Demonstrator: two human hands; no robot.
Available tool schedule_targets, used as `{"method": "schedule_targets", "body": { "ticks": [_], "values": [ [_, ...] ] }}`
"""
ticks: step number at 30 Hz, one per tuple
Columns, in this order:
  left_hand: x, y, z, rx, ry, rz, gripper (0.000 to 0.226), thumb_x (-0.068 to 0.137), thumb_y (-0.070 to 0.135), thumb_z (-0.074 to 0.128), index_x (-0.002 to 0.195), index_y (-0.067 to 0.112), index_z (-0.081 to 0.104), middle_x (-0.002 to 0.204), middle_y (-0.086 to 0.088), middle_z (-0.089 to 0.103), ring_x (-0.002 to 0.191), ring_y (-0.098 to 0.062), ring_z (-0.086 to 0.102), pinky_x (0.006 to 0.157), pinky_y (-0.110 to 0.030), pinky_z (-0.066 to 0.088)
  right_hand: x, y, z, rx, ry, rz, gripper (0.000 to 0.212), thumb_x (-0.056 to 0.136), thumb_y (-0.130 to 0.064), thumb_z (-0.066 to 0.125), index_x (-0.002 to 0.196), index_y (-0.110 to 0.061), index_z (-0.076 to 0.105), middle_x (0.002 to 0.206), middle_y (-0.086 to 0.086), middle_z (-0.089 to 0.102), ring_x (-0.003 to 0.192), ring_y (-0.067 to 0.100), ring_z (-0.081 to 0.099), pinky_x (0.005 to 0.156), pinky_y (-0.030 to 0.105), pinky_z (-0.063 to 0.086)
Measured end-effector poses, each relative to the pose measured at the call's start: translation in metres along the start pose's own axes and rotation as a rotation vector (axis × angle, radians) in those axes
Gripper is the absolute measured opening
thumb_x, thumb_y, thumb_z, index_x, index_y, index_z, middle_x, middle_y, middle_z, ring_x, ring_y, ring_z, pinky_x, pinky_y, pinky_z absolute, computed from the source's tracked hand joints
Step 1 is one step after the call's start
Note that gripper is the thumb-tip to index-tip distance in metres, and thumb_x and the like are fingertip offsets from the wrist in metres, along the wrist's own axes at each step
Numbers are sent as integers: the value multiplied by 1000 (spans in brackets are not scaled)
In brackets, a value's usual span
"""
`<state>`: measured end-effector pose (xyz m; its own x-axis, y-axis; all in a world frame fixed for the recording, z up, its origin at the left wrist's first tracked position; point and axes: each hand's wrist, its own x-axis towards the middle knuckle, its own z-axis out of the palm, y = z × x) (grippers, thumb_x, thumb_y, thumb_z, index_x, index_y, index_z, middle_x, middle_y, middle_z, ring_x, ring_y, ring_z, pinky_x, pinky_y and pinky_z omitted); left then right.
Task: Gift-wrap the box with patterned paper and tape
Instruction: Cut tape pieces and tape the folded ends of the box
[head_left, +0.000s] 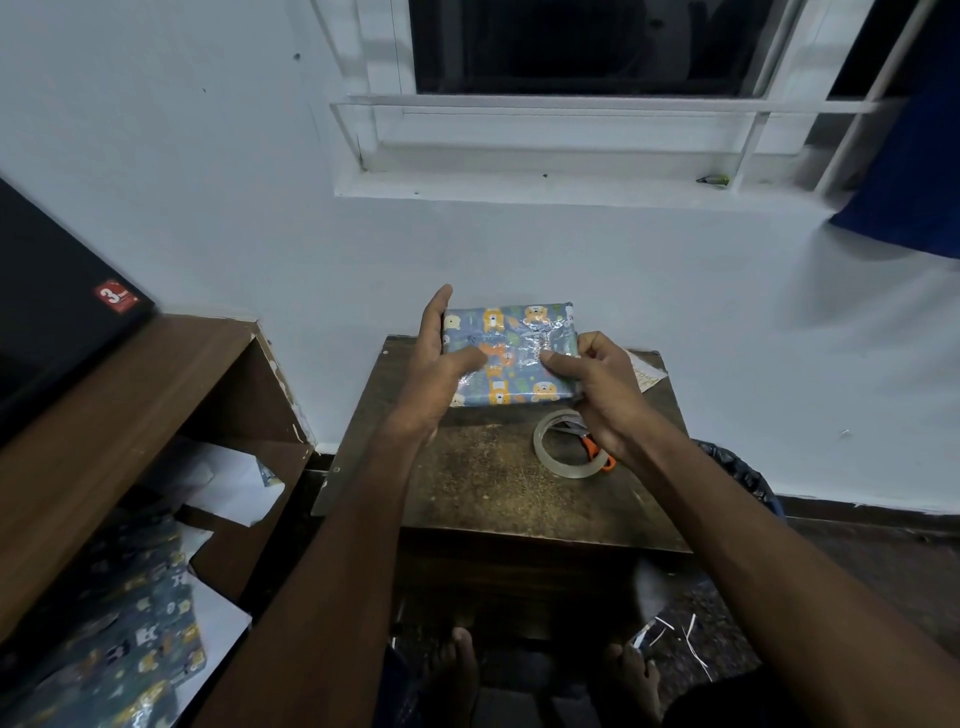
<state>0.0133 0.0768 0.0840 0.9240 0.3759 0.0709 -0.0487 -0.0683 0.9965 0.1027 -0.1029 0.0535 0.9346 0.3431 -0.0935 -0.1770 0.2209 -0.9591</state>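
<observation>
- Spare patterned paper (135, 649): lying on the lower shelf at far left, well apart from the work; it is playing no part in the step in hand.
- Left hand (436, 364): cupping the left end of the box, fingers reaching up along that end and the thumb lying across the top face, so the hand is gripping the parcel and steadying it.
- Box (511, 358): sitting fully covered in patterned paper at the far edge of the tabletop (467, 483), close to the wall and held between both hands; whether it is resting flat or being tilted slightly cannot be told.
- Tape seam (540, 338): showing as a shiny, crinkled strip running across the top face, suggesting the main overlap is already being sealed.
- Right hand (597, 379): curling round the right end of the box, thumb and forefinger pressing at the near end of the shiny strip.
- Tape roll (569, 441): lying on the tabletop just near the right hand, overlapping the orange-handled scissors (592, 447).
- Step in hand, as judged: smoothing and checking the taped seam, late in the wrapping.
- Next move, as judged: calling for firm rubbing along the strip while the left hand is bracing, then inspecting both ends for loose flaps needing another piece from the roll.
</observation>
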Motion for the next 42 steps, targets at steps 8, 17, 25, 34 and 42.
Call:
{"method": "schedule_targets", "body": {
  "ticks": [8,17,25,34,42],
  "values": [
    [9,-14,-1,90,146,-152,57,105,25,65,154,13,39,128,6,62,100,-10,67,62,-10,55,3,9,9,46,-12,82,33,89,11,67,104,-13,49,114,14,69,92,24,74,64,32,60],
    [27,-14,-13,-321,137,-166,32,110,46,48,130,29,66,136,11,67,113,-5,70,101,-38,56,3,11,-2,-431,-104,-336,61,74,23,72,122,-14,63,124,-5,72,119,11,66,94,38,61],
    [23,-35,-15,-154,57,-590,36,98,38,70,124,12,68,105,-6,77,87,-19,73,67,-33,62,9,24,-8,-845,-130,-876,48,70,16,80,105,-9,62,144,7,49,145,16,43,95,40,53],
    [27,-43,-28,-331,80,-614,41,97,-4,57,131,16,68,125,-8,74,101,-25,72,73,-36,58,17,16,-11,-290,45,-81,37,101,5,49,121,-16,71,108,5,77,102,22,71,90,48,59],
    [21,-43,-24,18,167,-577,26,93,16,67,117,7,66,106,-15,75,88,-27,73,77,-36,61,7,49,9,-434,-167,-116,51,94,-12,74,143,-17,61,133,-2,70,119,10,68,96,30,57]
  ]
}}
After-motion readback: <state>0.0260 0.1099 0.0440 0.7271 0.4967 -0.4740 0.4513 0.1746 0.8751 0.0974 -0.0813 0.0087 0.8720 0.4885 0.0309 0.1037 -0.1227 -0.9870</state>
